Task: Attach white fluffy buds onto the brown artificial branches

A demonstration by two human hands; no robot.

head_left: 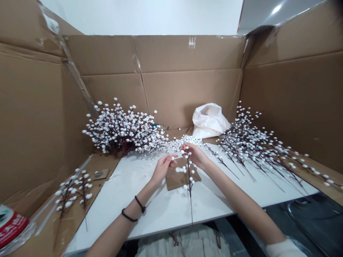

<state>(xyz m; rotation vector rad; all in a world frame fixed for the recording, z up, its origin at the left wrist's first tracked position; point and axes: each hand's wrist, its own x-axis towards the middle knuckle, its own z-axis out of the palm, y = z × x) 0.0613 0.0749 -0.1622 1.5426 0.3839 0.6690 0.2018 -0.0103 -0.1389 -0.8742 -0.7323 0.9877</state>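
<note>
Toward the near edge of the counter, a berry stem points from the right hand gripping its top, the left hand beside it pinching a white ball.

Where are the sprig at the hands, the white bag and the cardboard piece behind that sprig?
Sprig (189, 175): head view, on the middle of its dark stem.
Bag (210, 124): head view, on its crumpled front.
Cardboard piece (174, 181): head view, on its bare left part.
</note>
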